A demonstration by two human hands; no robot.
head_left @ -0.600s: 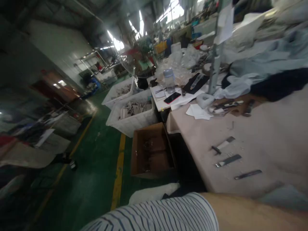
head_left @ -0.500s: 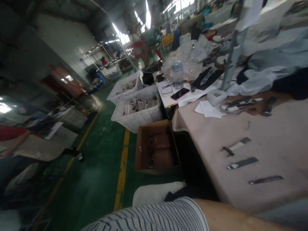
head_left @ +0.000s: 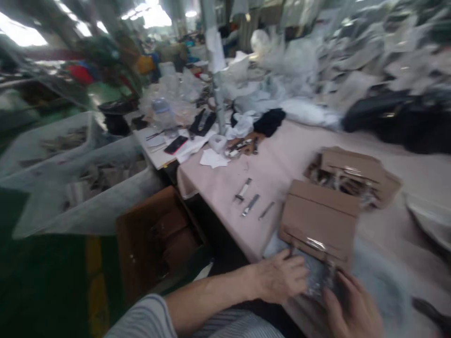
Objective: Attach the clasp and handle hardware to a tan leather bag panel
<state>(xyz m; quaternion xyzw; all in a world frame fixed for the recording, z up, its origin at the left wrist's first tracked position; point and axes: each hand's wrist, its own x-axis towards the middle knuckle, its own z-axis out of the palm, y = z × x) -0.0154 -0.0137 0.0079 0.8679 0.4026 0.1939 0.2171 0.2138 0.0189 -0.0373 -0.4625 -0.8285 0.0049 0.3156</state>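
My left hand [head_left: 282, 279] and my right hand [head_left: 352, 312] meet at the near edge of the pink-covered table [head_left: 282, 164]. Both have their fingers curled on a clear plastic packet [head_left: 317, 277] with something dark and glittery inside. The packet lies at the foot of a flat brown cardboard box [head_left: 319, 220]. The picture is smeared by motion, so what the packet holds cannot be made out. My left forearm comes out of a striped sleeve [head_left: 148, 319].
A second open cardboard box [head_left: 355, 171] of metal parts sits further right. Three metal strips [head_left: 250, 202] lie left of the boxes. On the floor stand a brown carton [head_left: 155, 234] and white bins [head_left: 88, 197]. A phone [head_left: 175, 144], bottle [head_left: 162, 110], papers and piled cloth crowd the far end.
The view has swung right from the aisle to the table. My two hands, out of sight before, are now in view, closed on the plastic packet beside the cardboard boxes.
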